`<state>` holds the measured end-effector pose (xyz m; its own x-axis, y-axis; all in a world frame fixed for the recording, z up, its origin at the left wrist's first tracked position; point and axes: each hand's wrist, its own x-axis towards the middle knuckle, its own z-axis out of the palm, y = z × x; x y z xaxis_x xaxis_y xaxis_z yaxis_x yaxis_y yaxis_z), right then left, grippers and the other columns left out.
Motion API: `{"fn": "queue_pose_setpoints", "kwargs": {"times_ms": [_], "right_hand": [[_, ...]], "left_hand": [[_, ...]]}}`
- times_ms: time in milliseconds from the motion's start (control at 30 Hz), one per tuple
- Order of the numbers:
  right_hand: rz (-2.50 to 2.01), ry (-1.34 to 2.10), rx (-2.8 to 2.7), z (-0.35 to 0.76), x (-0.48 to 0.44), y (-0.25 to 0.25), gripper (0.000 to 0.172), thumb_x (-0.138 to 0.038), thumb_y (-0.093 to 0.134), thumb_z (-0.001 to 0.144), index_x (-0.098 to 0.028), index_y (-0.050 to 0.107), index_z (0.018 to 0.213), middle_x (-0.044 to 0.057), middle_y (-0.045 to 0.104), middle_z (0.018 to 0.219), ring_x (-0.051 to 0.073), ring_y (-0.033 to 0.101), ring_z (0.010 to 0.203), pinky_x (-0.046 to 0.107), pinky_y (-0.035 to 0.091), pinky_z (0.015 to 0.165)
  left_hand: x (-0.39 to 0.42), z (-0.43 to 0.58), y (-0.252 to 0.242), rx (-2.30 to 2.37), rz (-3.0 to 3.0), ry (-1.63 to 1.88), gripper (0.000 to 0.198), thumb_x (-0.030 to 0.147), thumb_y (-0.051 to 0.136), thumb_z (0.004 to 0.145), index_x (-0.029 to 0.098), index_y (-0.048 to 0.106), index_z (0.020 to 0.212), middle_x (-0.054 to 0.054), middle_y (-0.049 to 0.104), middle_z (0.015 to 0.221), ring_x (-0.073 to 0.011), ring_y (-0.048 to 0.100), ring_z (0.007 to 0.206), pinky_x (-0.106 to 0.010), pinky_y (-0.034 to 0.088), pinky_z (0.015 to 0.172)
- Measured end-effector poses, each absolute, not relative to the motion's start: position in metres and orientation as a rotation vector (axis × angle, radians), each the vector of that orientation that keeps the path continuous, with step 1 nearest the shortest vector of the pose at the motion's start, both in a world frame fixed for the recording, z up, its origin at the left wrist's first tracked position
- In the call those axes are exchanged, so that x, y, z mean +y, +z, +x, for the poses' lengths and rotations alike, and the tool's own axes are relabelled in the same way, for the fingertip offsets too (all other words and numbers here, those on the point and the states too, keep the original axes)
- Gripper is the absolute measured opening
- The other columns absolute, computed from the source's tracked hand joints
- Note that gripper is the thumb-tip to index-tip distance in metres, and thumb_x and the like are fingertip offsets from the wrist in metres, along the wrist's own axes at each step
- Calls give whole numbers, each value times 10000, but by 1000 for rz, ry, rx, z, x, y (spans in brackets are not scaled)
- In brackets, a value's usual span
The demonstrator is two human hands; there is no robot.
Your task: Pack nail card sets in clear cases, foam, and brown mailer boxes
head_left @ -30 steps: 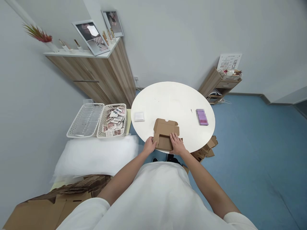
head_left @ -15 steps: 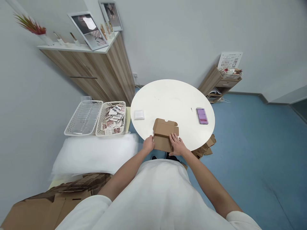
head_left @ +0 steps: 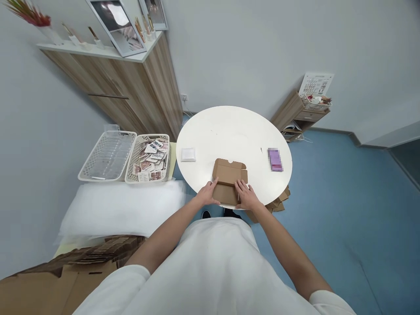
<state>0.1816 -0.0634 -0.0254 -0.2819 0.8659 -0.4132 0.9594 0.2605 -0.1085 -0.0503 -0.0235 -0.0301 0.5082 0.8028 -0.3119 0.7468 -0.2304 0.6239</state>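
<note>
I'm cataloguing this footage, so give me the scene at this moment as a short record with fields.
Surface: white table
Box: brown cardboard box, lid open, at the table's near edge
Left hand: touching the box's left side
Right hand: on the box's right side
Left on table: small white packet
Right on table: purple item, pixelated, details unreadable
Beyond table, left: two white baskets side by side; the right one holds printed cards
</note>
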Motion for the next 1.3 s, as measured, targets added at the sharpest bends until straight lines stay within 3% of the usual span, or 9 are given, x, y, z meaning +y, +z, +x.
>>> {"fn": "queue_pose_setpoints", "kwargs": {"times_ms": [233, 433, 567, 667, 767, 900, 1067, 1167, 1300], "right_hand": [[1706, -500, 2316, 200, -51, -24, 1135, -408, 704, 551, -212, -36, 1388, 108, -10, 1469, 279, -62, 1337, 488, 96, 1037], [2131, -664, 2274, 227, -54, -23, 1023, -526, 607, 636, -226, -16, 1390, 97, -70, 1466, 287, -42, 1337, 480, 160, 1032], [2641, -1127, 1936, 256, -60, -33, 929, -601, 438, 728, -163, -45, 1390, 138, 99, 1452, 269, 208, 1309, 412, 334, 974], [2871, -1640, 1559, 275, -59, -43, 828, -596, 346, 777, -146, 25, 1394, 157, 274, 1396, 251, 409, 1204, 364, 433, 888], [2957, -1949, 1371, 287, -50, -51, 766, -562, 401, 772, -160, 163, 1379, 144, 396, 1330, 249, 456, 1163, 359, 460, 856], [2891, -2061, 1393, 296, -39, -53, 615, -517, 398, 792, -175, 358, 1301, 114, 506, 1239, 231, 528, 1072, 340, 483, 788], [2814, -2304, 1387, 296, -32, -48, 539, -488, 479, 737, -164, 498, 1168, 86, 623, 999, 189, 591, 823, 309, 480, 643], [2759, -2234, 1495, 291, -26, -48, 544, -463, 521, 698, -170, 487, 1155, 65, 601, 966, 143, 567, 702, 297, 468, 628], [2757, -1820, 1653, 289, -14, -51, 518, -420, 554, 656, -199, 465, 1116, 9, 570, 854, 132, 534, 636, 305, 448, 646]], "left_hand": [[-10, -26, -32, 1337, 1896, 55, 1125, 443, 767, 426, 257, 173, 1363, -102, 416, 1142, -304, 515, 1011, -350, 405, 832], [-2, -4, -32, 1408, 1841, 46, 1147, 483, 726, 476, 263, 54, 1379, -119, 376, 1176, -301, 510, 1013, -351, 425, 789], [6, 15, -29, 1424, 1814, 13, 1162, 488, 720, 487, 266, 12, 1380, -111, 365, 1167, -293, 504, 1012, -349, 427, 790], [11, 28, -27, 1440, 1786, 8, 1176, 481, 728, 482, 267, 1, 1381, -103, 368, 1150, -287, 506, 1002, -350, 423, 796], [15, 39, -25, 1453, 1755, 28, 1188, 470, 742, 471, 268, 8, 1382, -101, 370, 1147, -285, 492, 1020, -356, 414, 821], [17, 48, -23, 1464, 1721, 13, 1187, 469, 749, 470, 277, 14, 1381, -93, 365, 1139, -274, 474, 1038, -360, 405, 845], [17, 57, -23, 1486, 1691, -2, 1196, 471, 753, 470, 289, 0, 1381, -86, 366, 1115, -275, 467, 1029, -384, 408, 846], [15, 62, -23, 1479, 1693, 2, 1218, 457, 760, 467, 291, -30, 1379, -84, 354, 1122, -272, 452, 1046, -393, 395, 873], [15, 65, -23, 1460, 1681, 12, 1214, 455, 756, 483, 288, -45, 1380, -87, 343, 1140, -268, 434, 1067, -388, 380, 897]]}}
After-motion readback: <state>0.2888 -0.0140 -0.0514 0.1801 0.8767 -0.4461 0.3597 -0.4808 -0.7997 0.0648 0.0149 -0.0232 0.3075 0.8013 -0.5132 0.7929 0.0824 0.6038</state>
